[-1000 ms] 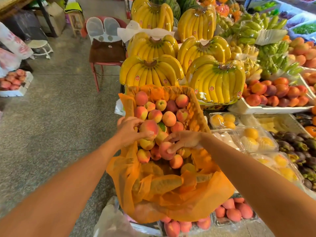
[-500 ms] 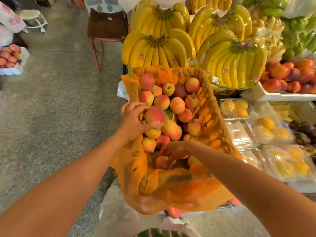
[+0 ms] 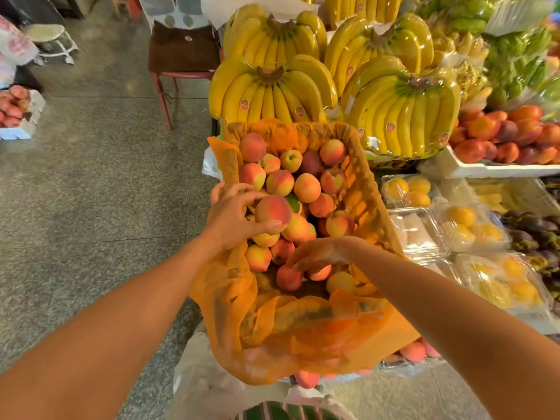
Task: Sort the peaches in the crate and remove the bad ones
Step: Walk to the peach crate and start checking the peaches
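Observation:
A crate [image 3: 368, 189] lined with orange plastic holds several red-and-yellow peaches [image 3: 306, 187]. My left hand [image 3: 233, 216] grips one large peach [image 3: 273, 211] at the crate's left side, thumb under it and fingers over its top. Lower in the crate, my right hand [image 3: 318, 253] reaches down over the near peaches. Its curled fingertips touch a small red peach [image 3: 288, 277]. A second peach [image 3: 319, 272] sits half hidden under that hand.
Yellow banana bunches [image 3: 272, 92] stack behind the crate. Clear clamshell boxes of yellow fruit [image 3: 460, 219] and a white tray of red fruit [image 3: 503, 137] lie to the right. More peaches [image 3: 413, 351] sit below the crate. A red-legged chair [image 3: 181, 53] stands on the grey floor to the left.
The view has drawn nearer to the crate. My left hand keeps its grip on the large peach. My right hand has stayed low over the near peaches.

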A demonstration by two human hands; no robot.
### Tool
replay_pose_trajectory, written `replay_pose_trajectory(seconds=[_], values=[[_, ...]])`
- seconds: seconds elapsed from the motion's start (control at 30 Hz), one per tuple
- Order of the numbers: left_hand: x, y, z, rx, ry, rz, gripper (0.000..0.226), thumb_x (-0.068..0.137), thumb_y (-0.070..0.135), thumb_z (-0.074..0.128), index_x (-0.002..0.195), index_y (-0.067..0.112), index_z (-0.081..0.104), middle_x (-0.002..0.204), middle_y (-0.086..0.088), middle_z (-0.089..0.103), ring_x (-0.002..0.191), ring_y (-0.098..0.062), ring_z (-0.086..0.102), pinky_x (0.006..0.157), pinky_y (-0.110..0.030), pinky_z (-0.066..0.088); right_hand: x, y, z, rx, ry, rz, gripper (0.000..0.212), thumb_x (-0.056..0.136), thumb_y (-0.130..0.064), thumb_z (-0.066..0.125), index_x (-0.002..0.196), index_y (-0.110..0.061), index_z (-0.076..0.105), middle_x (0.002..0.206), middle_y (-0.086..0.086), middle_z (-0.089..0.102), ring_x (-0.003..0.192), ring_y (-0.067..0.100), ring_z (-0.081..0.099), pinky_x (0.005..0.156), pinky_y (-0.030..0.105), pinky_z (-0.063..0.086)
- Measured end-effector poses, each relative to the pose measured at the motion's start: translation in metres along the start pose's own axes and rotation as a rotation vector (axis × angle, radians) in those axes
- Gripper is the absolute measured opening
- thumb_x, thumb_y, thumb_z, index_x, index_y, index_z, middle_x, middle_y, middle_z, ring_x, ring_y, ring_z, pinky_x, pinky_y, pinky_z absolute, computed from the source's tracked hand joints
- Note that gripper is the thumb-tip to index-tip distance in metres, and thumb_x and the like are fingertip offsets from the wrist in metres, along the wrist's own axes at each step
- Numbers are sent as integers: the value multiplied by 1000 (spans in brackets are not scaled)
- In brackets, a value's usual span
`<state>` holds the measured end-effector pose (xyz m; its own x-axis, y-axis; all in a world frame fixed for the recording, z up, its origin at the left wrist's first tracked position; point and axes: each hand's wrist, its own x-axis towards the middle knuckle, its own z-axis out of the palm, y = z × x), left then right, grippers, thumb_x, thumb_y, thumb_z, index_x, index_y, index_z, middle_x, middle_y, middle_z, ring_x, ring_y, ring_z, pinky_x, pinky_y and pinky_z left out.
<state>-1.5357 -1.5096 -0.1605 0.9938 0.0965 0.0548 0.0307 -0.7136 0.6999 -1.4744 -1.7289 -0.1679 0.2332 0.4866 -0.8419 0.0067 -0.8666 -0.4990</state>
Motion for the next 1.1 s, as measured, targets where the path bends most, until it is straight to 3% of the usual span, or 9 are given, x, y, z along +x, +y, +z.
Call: replay_pose_trajectory(seconds=[0.13,0.23,0.33,0.47,0.53,0.63,0.77,0.9,1.1], values=[[0,1,-1,27,-35,6,55,42,97,51,92,74,44,132,13,42,131,-28,41,112,-32,-9,-14,-7,-12,143,185,-117,39,99,-35,51,132,-15,55,128,2,61,115,20,58,99,35,49],[-1,6,-4,98,-66,16,63,41,96,50,96,65,48,134,11,41,140,-30,24,113,-40,-5,-24,-16,-20,503,249,-243,47,97,-47,48,127,-13,57,122,13,64,113,33,62,96,45,51],[-3,18,-6,152,-75,14,70,41,93,51,102,58,51,134,11,41,141,-30,9,116,-45,-1,-33,-26,-20,641,167,-345,60,89,-55,52,129,-11,55,123,17,63,112,32,63,94,41,52],[-9,23,-7,178,-96,28,82,40,94,48,109,52,57,136,12,40,141,-28,10,116,-43,0,-41,-33,-20,587,106,-412,55,86,-42,58,129,-9,56,121,13,65,112,25,63,99,37,50],[-11,20,-9,124,-118,41,84,42,98,44,109,49,61,140,11,39,142,-21,13,116,-41,0,-42,-30,-21,544,108,-407,51,88,-38,58,129,-7,56,119,9,66,110,22,63,94,32,52],[-11,16,-13,13,-71,54,74,64,87,38,114,40,64,147,11,39,144,-11,12,115,-43,2,-41,-23,-18,413,129,-336,53,87,-37,62,129,-5,57,115,3,66,102,14,62,83,26,52],[-18,-1,-11,46,-41,33,65,84,64,41,138,27,49,160,7,11,147,-10,-6,118,-47,2,-34,-19,-2,210,129,-201,42,86,-30,70,123,-17,56,119,-5,59,111,15,56,79,19,51],[-18,-2,-8,-31,-50,31,51,96,39,51,143,21,43,161,5,4,147,-10,-10,117,-38,1,-12,-18,15,13,125,-110,56,78,-39,78,126,-20,57,122,-4,59,117,19,55,99,34,49],[-18,-8,-9,-38,-25,58,55,90,49,44,137,21,50,160,4,14,147,-12,-3,118,-41,6,9,-22,34,-292,111,-110,55,77,-41,78,125,-17,62,120,0,64,108,19,58,96,35,50]])
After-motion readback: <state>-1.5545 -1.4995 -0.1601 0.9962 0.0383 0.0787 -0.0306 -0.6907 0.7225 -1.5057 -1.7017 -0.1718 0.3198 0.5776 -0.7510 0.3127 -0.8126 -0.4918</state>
